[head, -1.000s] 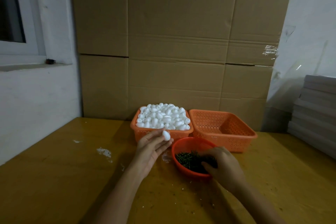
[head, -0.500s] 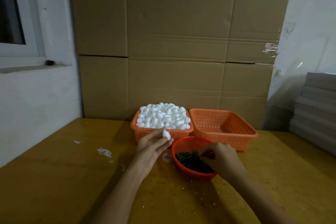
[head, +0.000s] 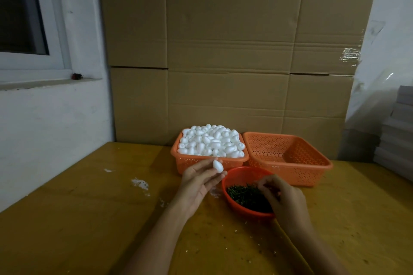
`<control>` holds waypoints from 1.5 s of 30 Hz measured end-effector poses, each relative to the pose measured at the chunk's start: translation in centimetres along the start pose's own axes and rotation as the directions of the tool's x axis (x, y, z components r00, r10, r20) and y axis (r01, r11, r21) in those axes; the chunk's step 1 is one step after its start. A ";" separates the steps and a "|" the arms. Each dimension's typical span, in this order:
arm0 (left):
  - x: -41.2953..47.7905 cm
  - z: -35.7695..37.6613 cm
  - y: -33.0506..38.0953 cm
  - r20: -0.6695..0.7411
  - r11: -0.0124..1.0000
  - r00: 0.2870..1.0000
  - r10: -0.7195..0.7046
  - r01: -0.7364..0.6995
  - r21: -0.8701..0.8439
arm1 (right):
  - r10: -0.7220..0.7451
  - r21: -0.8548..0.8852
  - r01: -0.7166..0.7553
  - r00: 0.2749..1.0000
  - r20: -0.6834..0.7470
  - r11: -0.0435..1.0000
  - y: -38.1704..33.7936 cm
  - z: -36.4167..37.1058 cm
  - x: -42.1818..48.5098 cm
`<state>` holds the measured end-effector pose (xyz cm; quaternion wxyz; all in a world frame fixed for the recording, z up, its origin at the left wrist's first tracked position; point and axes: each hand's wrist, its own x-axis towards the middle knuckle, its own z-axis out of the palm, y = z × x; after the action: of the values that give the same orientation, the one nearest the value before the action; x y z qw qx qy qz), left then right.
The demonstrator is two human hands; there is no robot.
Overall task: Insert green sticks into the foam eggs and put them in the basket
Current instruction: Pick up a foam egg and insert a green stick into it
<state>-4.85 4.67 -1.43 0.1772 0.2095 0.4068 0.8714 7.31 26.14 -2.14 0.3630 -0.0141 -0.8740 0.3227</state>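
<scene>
Your left hand [head: 196, 182] sits just left of the red bowl [head: 243, 171], palm turned up. Thumb and fingertips pinch 1 foam egg [head: 218, 166] so that it stands clear of the palm. That looks deliberate: the egg is raised and exposed towards the bowl, ready to take a stick.

Behind the bowl and slightly left, the supply basket [head: 185, 166] is heaped with white eggs [head: 211, 140], close enough that the left hand needs little travel to reach it.

The bowl holds the green sticks [head: 245, 196] in a loose dark pile, set between your 2 hands so that egg and stick can meet in the middle.

Your right hand [head: 283, 201] lies over the bowl's right half, fingers curled down at the pile. I cannot tell whether they have closed on a stick, as the tips blur against the sticks. The held egg lies up and left of that hand, near but apart.

Behind the bowl to the right, the second basket [head: 290, 163] shows no eggs, so I judge this an early piece, with insertion not yet done.
</scene>
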 end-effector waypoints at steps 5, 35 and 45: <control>0.2 -0.1 -0.1 -0.003 0.999 1.000 -0.009 0.009 -0.053 | -0.055 0.021 0.057 0.994 -0.091 0.998 -0.3 -0.4 -0.6; 0.0 -0.2 0.0 0.028 1.000 0.999 0.031 -0.030 -0.005 | -0.153 -0.123 0.134 0.975 -0.164 0.983 -0.6 -0.3 -2.2; -0.1 0.1 0.0 -0.059 0.998 0.998 0.025 -0.022 0.057 | -0.155 -0.120 0.137 0.976 -0.153 0.983 -0.6 -0.2 -2.2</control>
<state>-4.69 4.68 -1.44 0.1487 0.1930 0.4338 0.8674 9.20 25.22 -3.08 0.4542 0.0044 -0.8566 0.2447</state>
